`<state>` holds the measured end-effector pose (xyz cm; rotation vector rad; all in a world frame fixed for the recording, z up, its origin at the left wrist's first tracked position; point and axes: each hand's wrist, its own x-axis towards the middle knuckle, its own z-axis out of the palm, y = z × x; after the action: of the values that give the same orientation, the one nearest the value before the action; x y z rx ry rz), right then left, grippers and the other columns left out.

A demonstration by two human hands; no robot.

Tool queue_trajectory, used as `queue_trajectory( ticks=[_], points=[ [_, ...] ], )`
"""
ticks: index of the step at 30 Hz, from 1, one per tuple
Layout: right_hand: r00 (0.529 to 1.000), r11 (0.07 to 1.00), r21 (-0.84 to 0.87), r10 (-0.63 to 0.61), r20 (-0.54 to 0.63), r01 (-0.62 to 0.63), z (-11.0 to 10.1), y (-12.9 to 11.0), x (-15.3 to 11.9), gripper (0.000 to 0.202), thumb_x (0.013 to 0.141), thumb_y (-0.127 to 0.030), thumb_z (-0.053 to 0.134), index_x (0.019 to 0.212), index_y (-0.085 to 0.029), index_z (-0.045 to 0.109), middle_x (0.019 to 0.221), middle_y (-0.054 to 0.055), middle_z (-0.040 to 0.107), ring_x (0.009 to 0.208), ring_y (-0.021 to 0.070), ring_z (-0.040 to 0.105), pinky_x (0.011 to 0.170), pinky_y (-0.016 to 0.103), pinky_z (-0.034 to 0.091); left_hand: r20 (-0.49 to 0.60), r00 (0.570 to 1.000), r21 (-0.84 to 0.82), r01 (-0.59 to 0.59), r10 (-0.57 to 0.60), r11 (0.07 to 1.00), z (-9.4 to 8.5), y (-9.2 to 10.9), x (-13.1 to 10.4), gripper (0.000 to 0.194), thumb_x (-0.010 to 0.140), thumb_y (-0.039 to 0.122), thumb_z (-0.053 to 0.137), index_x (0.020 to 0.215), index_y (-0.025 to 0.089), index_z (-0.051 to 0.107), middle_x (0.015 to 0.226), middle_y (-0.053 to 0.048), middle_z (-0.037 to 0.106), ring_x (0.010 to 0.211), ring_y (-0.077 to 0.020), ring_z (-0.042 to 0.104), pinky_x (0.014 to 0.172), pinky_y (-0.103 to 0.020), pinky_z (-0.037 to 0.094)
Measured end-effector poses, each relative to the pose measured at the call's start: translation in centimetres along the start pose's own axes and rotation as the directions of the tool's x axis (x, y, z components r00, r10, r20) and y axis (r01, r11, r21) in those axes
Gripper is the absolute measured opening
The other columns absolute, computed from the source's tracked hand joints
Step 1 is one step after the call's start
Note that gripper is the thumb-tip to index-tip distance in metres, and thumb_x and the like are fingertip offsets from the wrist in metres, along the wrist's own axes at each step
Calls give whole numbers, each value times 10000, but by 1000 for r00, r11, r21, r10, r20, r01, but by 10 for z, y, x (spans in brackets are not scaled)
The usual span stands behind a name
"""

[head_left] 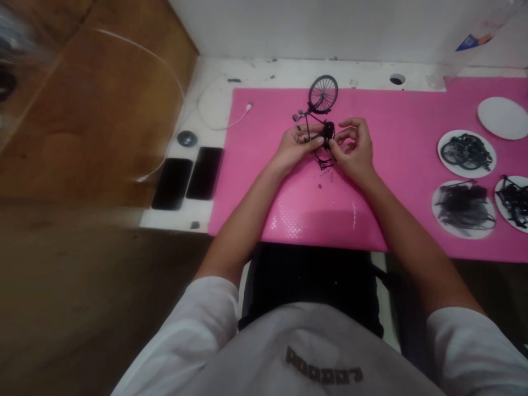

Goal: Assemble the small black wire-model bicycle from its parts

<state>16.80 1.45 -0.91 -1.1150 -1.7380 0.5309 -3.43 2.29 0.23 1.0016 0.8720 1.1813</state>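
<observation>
A small black model bicycle (317,122) is held over the pink mat, its spoked wheel (323,94) pointing away from me. My left hand (295,147) grips the frame from the left with thumb and fingers. From the right, my right hand (353,151) pinches at a dark part of the bicycle with thumb and index finger, the other fingers curled loosely. Exactly what sits between those fingertips is too small to make out. Just below the hands, a few tiny dark pieces (319,186) lie on the mat.
White plates (440,165) with black model parts stand at the right; another plate (502,118) is bare. Two dark phones (205,173), a round dark disc (187,138) and a white cable (231,125) lie at the left. A clear bottle (466,55) is at the back right.
</observation>
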Motion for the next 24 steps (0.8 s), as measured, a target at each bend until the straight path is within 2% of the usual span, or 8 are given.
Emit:
queue_trajectory(
  ticks=[5, 10, 12, 14, 17, 19, 22, 24],
  points=[
    [1000, 1000, -5, 27, 14, -27, 2, 4, -1, 616, 1042, -728, 633, 1447, -272, 548, 1020, 68, 782, 898, 250, 751, 843, 446, 645, 49, 999, 7, -11, 10, 1000, -5, -4, 3, 539, 712, 352, 1065, 1142, 183, 788, 1108, -104, 858, 1192, -313, 822, 1122, -465, 655],
    [993, 989, -115, 99, 70, -91, -7, -6, 0, 574, 1097, -697, 537, 1459, -253, 566, 1027, 87, 765, 939, 258, 711, 924, 463, 609, 58, 998, 19, -34, 32, 999, -10, -10, 7, 549, 794, 346, 1016, 1236, 148, 758, 1114, -130, 850, 1192, -329, 821, 1144, -538, 635],
    [991, 979, -186, 100, 93, -82, -16, -11, 4, 488, 1101, -653, 546, 1378, -261, 634, 1015, 86, 758, 944, 264, 691, 934, 461, 592, 23, 998, 16, -61, 60, 998, -13, -12, 10, 531, 824, 334, 995, 1251, 135, 750, 1129, -140, 841, 1222, -329, 811, 1175, -546, 611],
    [982, 965, -258, 95, 162, -51, -26, -13, 9, 384, 1083, -599, 591, 1195, -254, 717, 973, 92, 752, 926, 272, 673, 930, 458, 574, -13, 996, 3, -86, 86, 996, -17, -13, 14, 526, 831, 328, 989, 1255, 135, 745, 1144, -139, 834, 1262, -325, 794, 1206, -541, 587],
    [945, 940, -342, 128, 301, -18, -43, -17, 17, 313, 1034, -519, 666, 940, -228, 732, 876, 95, 728, 847, 262, 635, 897, 450, 544, -44, 995, -26, -95, 94, 995, -21, -16, 19, 533, 832, 340, 987, 1259, 141, 738, 1146, -137, 826, 1334, -331, 759, 1226, -543, 566],
    [914, 930, -368, 169, 368, -24, -52, -20, 20, 340, 1032, -497, 664, 833, -223, 702, 758, 73, 667, 765, 236, 591, 848, 432, 524, -61, 994, -41, -93, 90, 995, -21, -16, 21, 535, 844, 363, 977, 1262, 137, 733, 1160, -146, 819, 1369, -345, 739, 1227, -561, 563],
    [862, 932, -358, 228, 453, -58, -63, -25, 23, 399, 1027, -506, 671, 753, -216, 677, 643, 40, 576, 684, 201, 539, 766, 400, 492, -72, 993, -51, -102, 98, 993, -20, -17, 22, 536, 855, 384, 968, 1263, 135, 727, 1176, -151, 810, 1378, -357, 733, 1228, -583, 560],
    [817, 932, -346, 281, 503, -107, -67, -28, 23, 370, 965, -511, 755, 758, -209, 704, 650, 35, 600, 657, 185, 535, 702, 380, 470, -62, 993, -57, -101, 98, 993, -19, -17, 21, 519, 862, 370, 965, 1261, 138, 727, 1154, -139, 808, 1370, -353, 737, 1233, -584, 556]
  ],
)
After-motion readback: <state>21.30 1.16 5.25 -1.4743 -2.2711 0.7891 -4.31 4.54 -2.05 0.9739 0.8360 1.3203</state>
